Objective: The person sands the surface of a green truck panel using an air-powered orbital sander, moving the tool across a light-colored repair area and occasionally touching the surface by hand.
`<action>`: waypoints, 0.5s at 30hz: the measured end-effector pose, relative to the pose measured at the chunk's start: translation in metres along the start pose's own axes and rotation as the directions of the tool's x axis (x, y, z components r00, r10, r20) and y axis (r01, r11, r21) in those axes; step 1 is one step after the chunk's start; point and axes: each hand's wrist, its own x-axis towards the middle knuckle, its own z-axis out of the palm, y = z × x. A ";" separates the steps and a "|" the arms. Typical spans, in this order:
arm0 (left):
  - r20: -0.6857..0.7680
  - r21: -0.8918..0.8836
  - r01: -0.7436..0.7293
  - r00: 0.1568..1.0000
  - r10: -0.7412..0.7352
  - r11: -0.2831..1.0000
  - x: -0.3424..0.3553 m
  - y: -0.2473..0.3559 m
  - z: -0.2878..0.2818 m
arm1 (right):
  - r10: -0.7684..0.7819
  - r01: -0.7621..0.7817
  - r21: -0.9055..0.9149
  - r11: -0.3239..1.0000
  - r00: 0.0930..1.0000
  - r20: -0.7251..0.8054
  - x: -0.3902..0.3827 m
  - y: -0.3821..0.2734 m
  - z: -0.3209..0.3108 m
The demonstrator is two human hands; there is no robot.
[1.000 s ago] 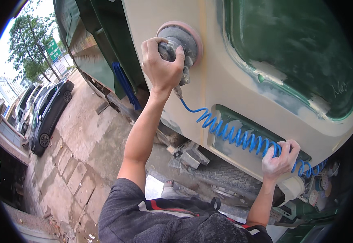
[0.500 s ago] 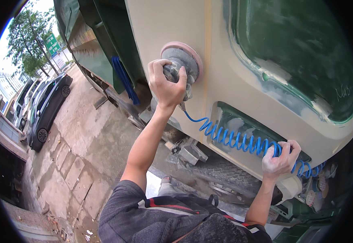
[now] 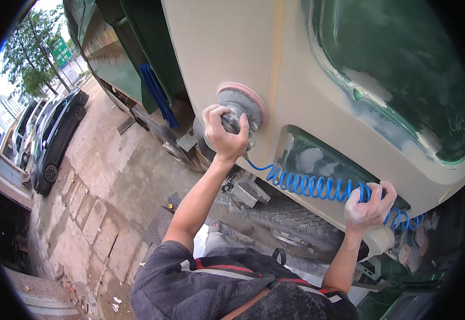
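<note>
Beige-primed vehicle body panel (image 3: 232, 64), against which the round pneumatic sander (image 3: 241, 109) with pink pad is pressed near the panel's lower edge, grasped by the left hand (image 3: 223, 133), while the right hand (image 3: 370, 207) is clenched around the blue coiled air hose (image 3: 310, 185).

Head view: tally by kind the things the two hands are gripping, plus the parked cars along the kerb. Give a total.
Round air sander, gripped in the left hand: 1
Blue coiled air hose, gripped in the right hand: 1
Parked cars: 2 plain to see, the dark car nearest and a second car behind it; any beyond are too small to tell
Total: 4
</note>
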 end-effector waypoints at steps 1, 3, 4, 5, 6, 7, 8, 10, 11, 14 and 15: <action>-0.007 -0.009 0.007 1.000 -0.007 1.000 -0.004 0.000 0.000 | 0.004 -0.004 -0.014 1.000 1.000 -0.002 -0.001 0.000 0.001; -0.009 -0.002 0.025 1.000 -0.025 1.000 -0.010 -0.005 0.000 | 0.000 0.000 -0.033 0.999 1.000 0.001 -0.002 0.001 0.003; -0.010 0.008 0.042 0.999 -0.041 0.999 -0.012 -0.008 -0.002 | 0.001 -0.001 -0.036 0.999 1.000 0.002 -0.003 0.000 0.004; -0.011 0.014 0.053 0.999 -0.053 0.998 -0.014 -0.009 -0.002 | 0.006 -0.006 -0.041 0.999 1.000 -0.002 -0.003 0.000 0.004; -0.008 0.021 0.065 0.998 -0.065 0.998 -0.017 -0.012 -0.002 | 0.002 -0.002 -0.047 0.999 1.000 0.000 -0.004 0.001 0.004; -0.008 0.017 0.071 0.997 -0.071 0.997 -0.021 -0.013 -0.003 | 0.002 -0.002 -0.059 0.998 1.000 -0.003 -0.004 0.002 0.005; -0.003 0.013 0.073 0.997 -0.073 0.997 -0.025 -0.014 -0.003 | 0.002 -0.002 -0.068 0.998 1.000 -0.008 -0.004 0.002 0.005; 0.001 0.008 0.081 0.997 -0.081 0.997 -0.031 -0.016 -0.005 | -0.002 0.001 -0.084 0.996 1.000 -0.006 -0.005 0.001 0.005; -0.001 0.005 0.081 0.997 -0.081 0.997 -0.036 -0.016 -0.005 | -0.004 0.003 -0.096 0.995 1.000 -0.005 -0.004 0.001 0.005; -0.009 -0.010 0.110 0.994 -0.110 0.994 -0.049 -0.020 -0.005 | -0.028 0.027 -0.122 0.992 1.000 -0.002 -0.006 0.001 0.007; -0.012 -0.021 0.130 0.991 -0.131 0.991 -0.054 -0.022 -0.005 | -0.036 0.035 -0.124 0.992 0.999 0.000 -0.006 0.001 0.007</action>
